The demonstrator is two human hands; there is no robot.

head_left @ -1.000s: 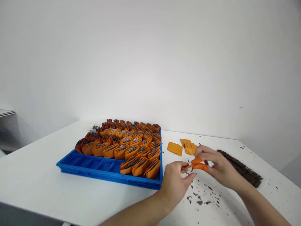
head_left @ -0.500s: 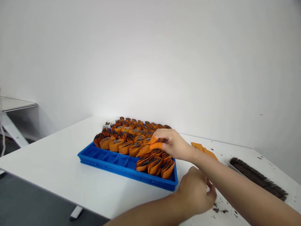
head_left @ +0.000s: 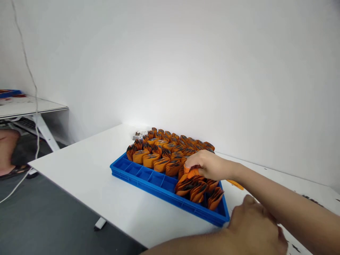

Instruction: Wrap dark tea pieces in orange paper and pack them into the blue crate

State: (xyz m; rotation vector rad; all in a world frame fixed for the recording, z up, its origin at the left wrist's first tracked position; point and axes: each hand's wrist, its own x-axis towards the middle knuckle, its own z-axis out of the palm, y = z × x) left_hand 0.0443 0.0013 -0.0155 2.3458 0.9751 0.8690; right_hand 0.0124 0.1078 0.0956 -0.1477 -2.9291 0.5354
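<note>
- The right hand (head_left: 205,163), orange covers (head_left: 193,173) on two digits, dips among the packets (head_left: 162,164) in the blue tray (head_left: 159,194), toward its right end.
- A second ago both hands met over the worktop (head_left: 119,205), an orange piece between them; now they are apart, the right forearm crossing beyond the left hand (head_left: 256,225).
- Work, it appears, has shifted from handling that piece to settling it in the tray.
- Half a second ago the piece showed at the right fingertips; now it cannot be told from the packets, nor can an onlooker tell whether those fingers are clamped on anything.
- The left hand, blurred, hangs off the tray's near right corner, its grip impossible to read.
- The view has swung left: more of the side table (head_left: 45,105) shows, and another person's leg (head_left: 6,152); the sheets (head_left: 236,185) are down to a sliver, the dark strip (head_left: 309,198) mostly hidden by the right forearm.
</note>
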